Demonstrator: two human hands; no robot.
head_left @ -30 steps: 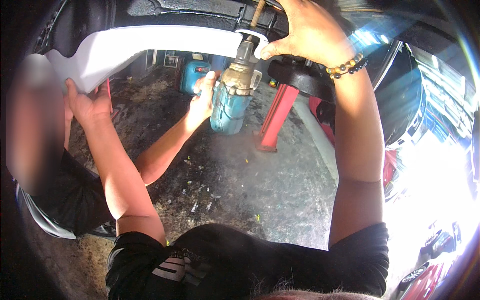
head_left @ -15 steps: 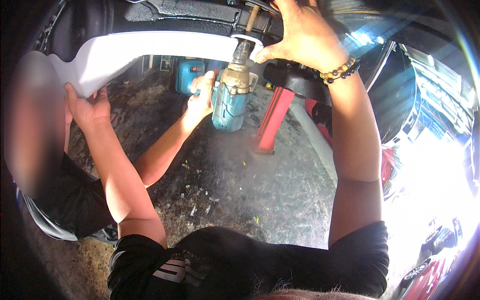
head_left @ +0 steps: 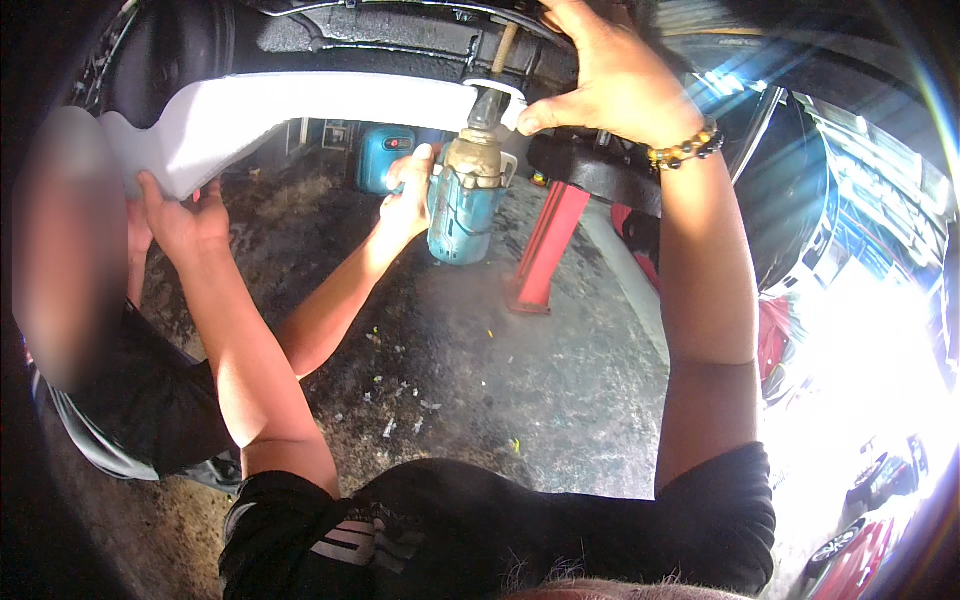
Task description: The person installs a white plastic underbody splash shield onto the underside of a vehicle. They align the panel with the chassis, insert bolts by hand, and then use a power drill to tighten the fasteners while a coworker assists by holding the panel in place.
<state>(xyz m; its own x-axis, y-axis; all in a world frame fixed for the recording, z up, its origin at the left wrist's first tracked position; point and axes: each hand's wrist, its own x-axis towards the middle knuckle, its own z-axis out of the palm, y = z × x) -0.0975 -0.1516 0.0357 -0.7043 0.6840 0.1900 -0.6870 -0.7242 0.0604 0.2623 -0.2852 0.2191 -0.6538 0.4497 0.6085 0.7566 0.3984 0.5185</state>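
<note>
A long white curved metal part hangs under a dark vehicle underside. My left hand is closed on the lower edge of its left end. My right hand is raised at its other end, fingers spread upward and thumb at the part's looped right tip. The upper fingertips run out of the frame. Between my arms, a co-worker's hand grips a teal cordless impact wrench, pointed up. Its dark socket reaches into that looped end, below a rusty threaded rod.
The co-worker crouches at the left, close to my left forearm. A red stand rises from the stained floor under a round black part. Behind the wrench sits a teal box-shaped object. Bright glare fills the right side.
The scene sits slightly lower in view. Both my hands and the co-worker's wrench keep nearly the same places against the white part.
</note>
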